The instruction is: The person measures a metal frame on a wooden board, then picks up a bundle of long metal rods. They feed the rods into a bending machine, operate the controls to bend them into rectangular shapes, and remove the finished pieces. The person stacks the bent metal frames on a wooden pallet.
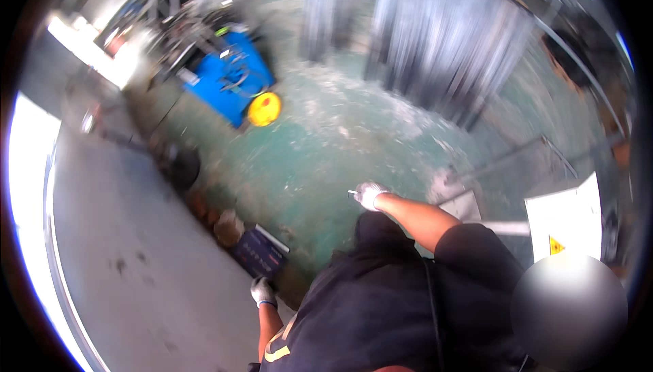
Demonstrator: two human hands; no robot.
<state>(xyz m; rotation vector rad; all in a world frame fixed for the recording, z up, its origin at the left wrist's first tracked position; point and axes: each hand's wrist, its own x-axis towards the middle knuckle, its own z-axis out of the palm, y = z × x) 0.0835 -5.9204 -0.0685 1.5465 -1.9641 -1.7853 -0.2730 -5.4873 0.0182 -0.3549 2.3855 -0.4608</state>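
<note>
My right hand, in a white glove, is held out in front of my body above the green floor. Its fingers are closed, and a short thin white stick-like piece pokes out on the left side. Motion blur hides what kind of piece it is. My left hand, gloved in white too, hangs low on the left next to the grey wall. Just beyond it stands a dark blue box with a white edge. The left fingers are too small and smeared to read, and I cannot tell whether they touch the box.
A grey wall runs along my left, with a brownish lump at its foot. Farther off are a blue platform with cables and a yellow disc. Grey hanging strips and a white panel with a warning triangle are on the right.
</note>
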